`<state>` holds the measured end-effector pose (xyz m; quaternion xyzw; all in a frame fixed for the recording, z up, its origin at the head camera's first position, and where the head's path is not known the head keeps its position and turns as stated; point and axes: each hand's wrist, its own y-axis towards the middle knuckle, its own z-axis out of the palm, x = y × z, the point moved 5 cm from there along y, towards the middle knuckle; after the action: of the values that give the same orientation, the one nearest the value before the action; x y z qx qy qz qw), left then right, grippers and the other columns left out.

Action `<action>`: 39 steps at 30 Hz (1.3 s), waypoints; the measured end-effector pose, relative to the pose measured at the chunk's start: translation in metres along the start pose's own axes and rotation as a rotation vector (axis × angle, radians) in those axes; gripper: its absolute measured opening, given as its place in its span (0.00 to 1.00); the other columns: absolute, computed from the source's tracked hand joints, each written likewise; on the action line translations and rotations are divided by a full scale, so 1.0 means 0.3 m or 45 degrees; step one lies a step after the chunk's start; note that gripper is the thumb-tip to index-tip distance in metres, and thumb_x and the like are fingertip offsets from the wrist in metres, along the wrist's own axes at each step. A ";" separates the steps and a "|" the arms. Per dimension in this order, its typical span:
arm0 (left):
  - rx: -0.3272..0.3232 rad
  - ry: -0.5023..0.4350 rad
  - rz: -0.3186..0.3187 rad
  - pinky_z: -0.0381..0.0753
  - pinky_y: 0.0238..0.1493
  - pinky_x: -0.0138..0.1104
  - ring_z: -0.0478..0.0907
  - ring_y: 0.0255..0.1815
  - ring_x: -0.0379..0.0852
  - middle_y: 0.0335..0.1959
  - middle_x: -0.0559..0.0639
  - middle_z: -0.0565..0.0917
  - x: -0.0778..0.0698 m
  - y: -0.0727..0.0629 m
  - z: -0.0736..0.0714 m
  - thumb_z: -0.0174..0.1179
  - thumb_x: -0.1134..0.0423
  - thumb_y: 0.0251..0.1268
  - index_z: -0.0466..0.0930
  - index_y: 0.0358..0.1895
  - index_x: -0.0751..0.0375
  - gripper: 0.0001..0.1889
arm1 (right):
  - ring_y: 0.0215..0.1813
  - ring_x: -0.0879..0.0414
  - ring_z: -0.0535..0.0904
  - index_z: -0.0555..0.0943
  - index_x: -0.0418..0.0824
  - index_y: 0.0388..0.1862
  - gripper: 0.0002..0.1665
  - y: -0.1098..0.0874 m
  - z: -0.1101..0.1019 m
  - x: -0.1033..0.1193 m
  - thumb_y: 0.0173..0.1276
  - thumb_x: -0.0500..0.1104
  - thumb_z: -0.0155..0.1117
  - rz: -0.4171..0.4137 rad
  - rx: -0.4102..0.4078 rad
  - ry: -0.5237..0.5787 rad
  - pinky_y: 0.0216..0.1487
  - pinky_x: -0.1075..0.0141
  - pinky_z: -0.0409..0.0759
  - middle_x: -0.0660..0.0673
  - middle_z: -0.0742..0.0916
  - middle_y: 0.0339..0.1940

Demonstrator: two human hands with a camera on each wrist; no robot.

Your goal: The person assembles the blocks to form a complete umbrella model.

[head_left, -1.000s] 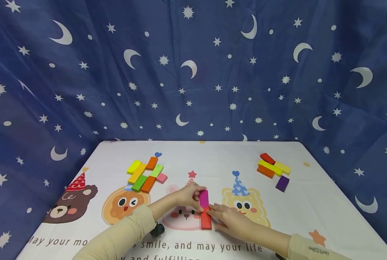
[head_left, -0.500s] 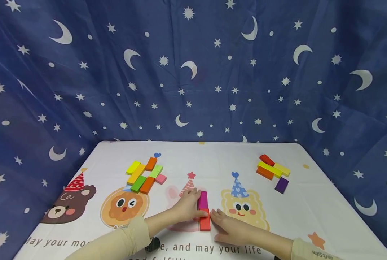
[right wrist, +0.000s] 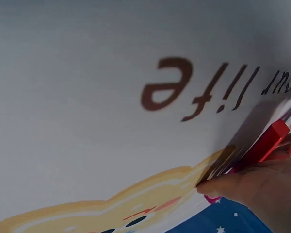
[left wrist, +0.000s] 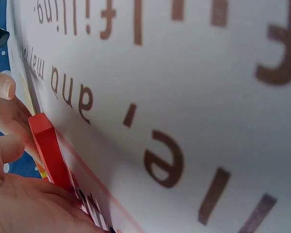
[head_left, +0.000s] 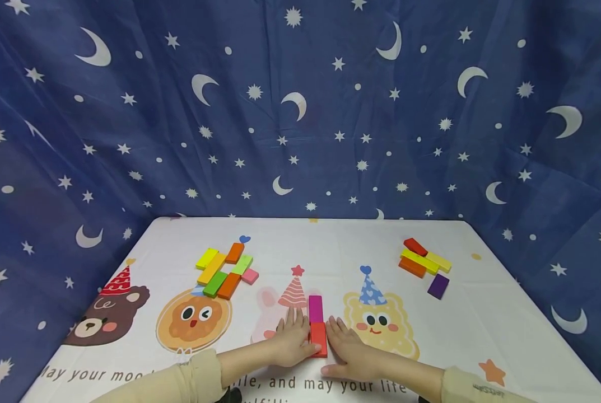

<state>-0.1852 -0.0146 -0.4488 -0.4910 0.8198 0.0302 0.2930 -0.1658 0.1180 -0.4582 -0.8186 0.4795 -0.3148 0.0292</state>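
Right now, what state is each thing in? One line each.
Left grip: fingers extended, thumb at the near red block
Right grip: fingers extended beside that block, contact unclear
Near red block: lying between the grips
Magenta block: lying in line beyond it
Left cluster: seven blocks, lying close together
Right cluster: five blocks, lying close together
Tablecloth: spread flat
Curtain: hanging, creased

An oblong red block (head_left: 318,339) lies flat on the table (head_left: 340,246), end to end with a magenta block (head_left: 315,309) at its far side.
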 end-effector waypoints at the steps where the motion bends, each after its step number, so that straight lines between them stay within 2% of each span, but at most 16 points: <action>1: 0.004 -0.014 -0.003 0.50 0.68 0.64 0.43 0.73 0.72 0.69 0.78 0.54 -0.002 -0.001 0.001 0.53 0.51 0.67 0.59 0.65 0.82 0.36 | 0.77 0.36 0.45 0.51 0.27 0.72 0.55 0.002 0.002 0.002 0.62 0.63 0.59 -0.006 -0.003 -0.006 0.71 0.38 0.51 0.31 0.54 0.76; 11: 0.003 -0.055 -0.005 0.46 0.69 0.64 0.42 0.74 0.70 0.70 0.77 0.52 -0.009 0.000 0.009 0.52 0.51 0.67 0.56 0.66 0.82 0.37 | 0.76 0.34 0.42 0.49 0.22 0.71 0.59 -0.003 0.007 0.030 0.61 0.62 0.61 -0.007 -0.049 -0.016 0.71 0.36 0.43 0.27 0.50 0.75; 20: -0.027 -0.038 -0.005 0.47 0.69 0.64 0.42 0.74 0.71 0.71 0.76 0.53 -0.006 0.004 0.020 0.56 0.53 0.64 0.56 0.66 0.82 0.39 | 0.76 0.33 0.44 0.50 0.21 0.70 0.60 0.003 0.011 0.039 0.58 0.61 0.65 0.025 -0.075 -0.060 0.71 0.36 0.47 0.25 0.52 0.74; 27: -0.018 -0.071 -0.030 0.47 0.70 0.62 0.43 0.75 0.68 0.71 0.75 0.51 0.002 -0.005 0.011 0.64 0.50 0.56 0.52 0.68 0.81 0.47 | 0.76 0.34 0.48 0.49 0.26 0.72 0.60 0.015 -0.013 0.027 0.58 0.61 0.65 -0.054 -0.173 -0.058 0.70 0.39 0.54 0.29 0.55 0.75; 31: -0.028 0.005 0.000 0.58 0.68 0.59 0.53 0.73 0.65 0.71 0.68 0.58 0.016 -0.014 -0.012 0.69 0.52 0.50 0.58 0.68 0.75 0.46 | 0.76 0.37 0.50 0.51 0.30 0.73 0.62 0.031 -0.030 0.010 0.54 0.64 0.67 -0.085 -0.207 -0.091 0.71 0.41 0.56 0.33 0.56 0.76; 34: -0.071 0.103 0.062 0.66 0.65 0.56 0.60 0.70 0.65 0.70 0.64 0.63 0.027 -0.016 -0.030 0.72 0.53 0.46 0.64 0.66 0.71 0.44 | 0.75 0.38 0.53 0.53 0.30 0.73 0.60 0.040 -0.043 -0.001 0.54 0.65 0.66 -0.125 -0.240 -0.148 0.70 0.42 0.57 0.34 0.59 0.75; 39: -0.134 0.233 0.124 0.71 0.62 0.52 0.67 0.66 0.62 0.67 0.58 0.70 0.036 -0.012 -0.038 0.71 0.51 0.46 0.71 0.63 0.66 0.39 | 0.74 0.39 0.56 0.57 0.30 0.72 0.58 0.048 -0.050 -0.015 0.55 0.65 0.66 -0.163 -0.281 -0.246 0.70 0.44 0.60 0.35 0.63 0.74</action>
<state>-0.1910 -0.0290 -0.4441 -0.4661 0.8632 0.0423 0.1891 -0.1865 0.1178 -0.4535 -0.8722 0.4530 -0.1813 -0.0349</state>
